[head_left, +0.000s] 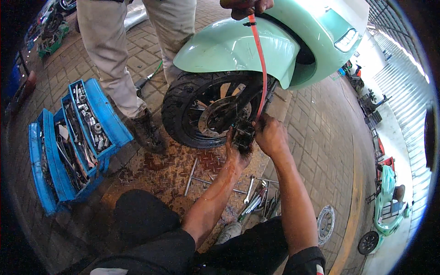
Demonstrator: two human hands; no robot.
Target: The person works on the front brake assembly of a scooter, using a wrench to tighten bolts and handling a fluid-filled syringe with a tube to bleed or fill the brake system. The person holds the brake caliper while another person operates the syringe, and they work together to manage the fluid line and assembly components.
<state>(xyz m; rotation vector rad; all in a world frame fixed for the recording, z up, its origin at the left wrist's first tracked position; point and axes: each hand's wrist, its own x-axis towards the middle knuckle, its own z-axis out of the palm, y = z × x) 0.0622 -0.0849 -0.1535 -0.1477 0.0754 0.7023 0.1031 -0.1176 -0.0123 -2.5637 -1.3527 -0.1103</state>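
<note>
A black brake caliper (244,137) rests in my left hand (237,155), whose fingers close around it from below. My right hand (272,136) is closed at the lower end of a thin red hose (262,68), right beside the caliper; its fingertips are partly hidden. Upward the hose runs past the mint-green fender (229,50) to another person's hand (247,6), which grips its top. Just behind the caliper stand the scooter's front wheel (176,110) and its brake disc (205,124).
To the left stands an unfolded blue toolbox (114,128) full of sockets and wrenches. The other person's legs (107,55) are beside the wheel. A T-handle wrench (191,176) and a spanner (249,189) lie on the stained metal plate (151,172). A perforated disc (326,223) lies at right.
</note>
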